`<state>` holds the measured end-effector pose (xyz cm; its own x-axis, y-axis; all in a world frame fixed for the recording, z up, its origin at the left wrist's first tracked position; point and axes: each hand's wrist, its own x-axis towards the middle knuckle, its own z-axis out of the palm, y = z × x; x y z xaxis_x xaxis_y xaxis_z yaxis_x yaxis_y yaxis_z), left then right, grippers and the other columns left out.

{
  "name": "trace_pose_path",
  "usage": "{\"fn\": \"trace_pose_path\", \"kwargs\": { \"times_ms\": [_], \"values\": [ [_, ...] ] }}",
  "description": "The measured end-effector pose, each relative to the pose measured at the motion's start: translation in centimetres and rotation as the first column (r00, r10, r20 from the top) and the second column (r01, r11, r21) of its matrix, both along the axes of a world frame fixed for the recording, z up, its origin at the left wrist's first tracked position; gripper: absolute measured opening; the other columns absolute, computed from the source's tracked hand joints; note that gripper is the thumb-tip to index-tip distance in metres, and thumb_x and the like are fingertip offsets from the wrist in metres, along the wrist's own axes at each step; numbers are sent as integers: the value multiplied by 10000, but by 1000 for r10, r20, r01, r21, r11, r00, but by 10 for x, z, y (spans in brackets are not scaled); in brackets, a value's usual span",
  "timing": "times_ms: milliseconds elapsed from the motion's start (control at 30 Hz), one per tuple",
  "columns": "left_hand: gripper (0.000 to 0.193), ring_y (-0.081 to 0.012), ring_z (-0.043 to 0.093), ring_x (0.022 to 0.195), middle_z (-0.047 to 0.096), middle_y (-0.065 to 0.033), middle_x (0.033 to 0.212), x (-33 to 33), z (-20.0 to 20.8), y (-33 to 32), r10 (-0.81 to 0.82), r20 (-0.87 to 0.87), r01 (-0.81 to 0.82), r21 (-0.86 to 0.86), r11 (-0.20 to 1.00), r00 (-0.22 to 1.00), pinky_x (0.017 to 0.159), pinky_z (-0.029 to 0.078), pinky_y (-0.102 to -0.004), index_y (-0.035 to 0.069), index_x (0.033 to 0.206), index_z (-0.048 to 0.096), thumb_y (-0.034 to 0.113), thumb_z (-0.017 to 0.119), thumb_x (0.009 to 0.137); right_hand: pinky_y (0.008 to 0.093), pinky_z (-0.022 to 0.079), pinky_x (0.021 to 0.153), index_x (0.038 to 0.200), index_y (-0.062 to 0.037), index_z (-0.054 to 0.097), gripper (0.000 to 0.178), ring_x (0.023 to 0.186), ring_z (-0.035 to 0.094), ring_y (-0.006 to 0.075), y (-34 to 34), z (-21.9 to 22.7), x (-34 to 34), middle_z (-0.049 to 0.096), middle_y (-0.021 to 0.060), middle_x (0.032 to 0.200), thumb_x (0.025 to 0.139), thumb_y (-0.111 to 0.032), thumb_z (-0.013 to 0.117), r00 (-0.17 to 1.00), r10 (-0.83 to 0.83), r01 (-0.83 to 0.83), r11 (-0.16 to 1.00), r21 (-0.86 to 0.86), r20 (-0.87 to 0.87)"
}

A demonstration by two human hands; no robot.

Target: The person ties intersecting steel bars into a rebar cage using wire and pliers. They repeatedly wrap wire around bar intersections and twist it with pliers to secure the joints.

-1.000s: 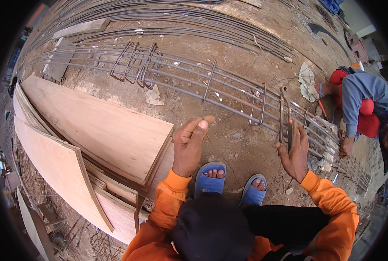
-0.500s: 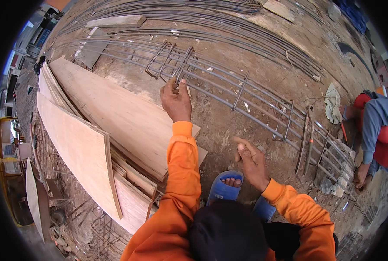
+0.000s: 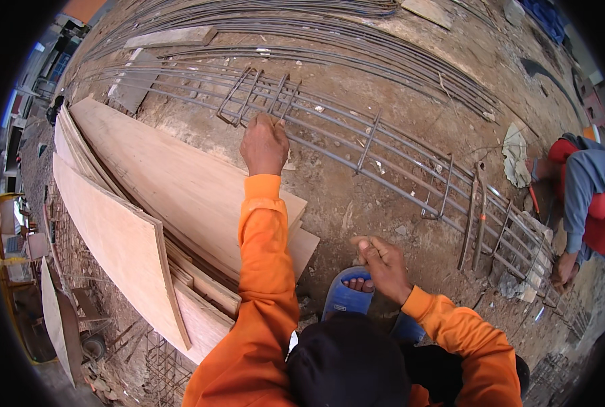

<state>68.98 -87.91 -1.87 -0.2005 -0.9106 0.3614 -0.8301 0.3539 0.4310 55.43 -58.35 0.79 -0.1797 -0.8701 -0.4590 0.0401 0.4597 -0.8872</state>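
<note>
A long rebar cage (image 3: pixel 411 190) lies across the ground ahead of me, its bars joined by square stirrups (image 3: pixel 373 141). At its near edge, beside a cluster of stirrups, my left hand (image 3: pixel 265 144) is closed on the cage; its fingertips are partly hidden. My right hand (image 3: pixel 382 266) hovers lower and to the right, apart from the cage, above my blue slipper (image 3: pixel 346 298). The forefinger points left, with the thumb against it and the other fingers curled. Whatever the right hand may hold is too small to make out.
Plywood sheets (image 3: pixel 112 230) are stacked at the left. Loose rebar (image 3: pixel 356 37) runs behind the cage. A long-handled tool (image 3: pixel 480 217) leans across the cage's right part. Another person (image 3: pixel 587 197) in a grey sleeve crouches at the cage's right end.
My left hand has turned back-up and its fingers have closed more at the cage. My right hand's thumb and fingers have drawn together, and the hand has lowered slightly.
</note>
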Motion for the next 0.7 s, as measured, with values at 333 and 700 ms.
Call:
{"fn": "trace_pose_path", "kwargs": {
  "times_ms": [333,700],
  "values": [
    [208,-328,654,764,669,-159,834,-2,-10,24,-12,-342,30,46,998,940,700,523,-408,34,909,725,242,729,916,302,507,748,1365,-33,547,331,774,590,140,-47,-45,18,658,81,910,1056,-104,453,997,62,-63,998,-16,-51],
    [258,-355,695,835,719,-194,905,9,-33,-16,194,-432,-248,-71,966,881,774,546,-406,1,1051,769,206,697,912,256,495,565,1384,-14,492,366,646,566,86,-120,-85,34,635,85,1057,1023,-23,431,995,29,-34,998,-57,-96]
  ]
}}
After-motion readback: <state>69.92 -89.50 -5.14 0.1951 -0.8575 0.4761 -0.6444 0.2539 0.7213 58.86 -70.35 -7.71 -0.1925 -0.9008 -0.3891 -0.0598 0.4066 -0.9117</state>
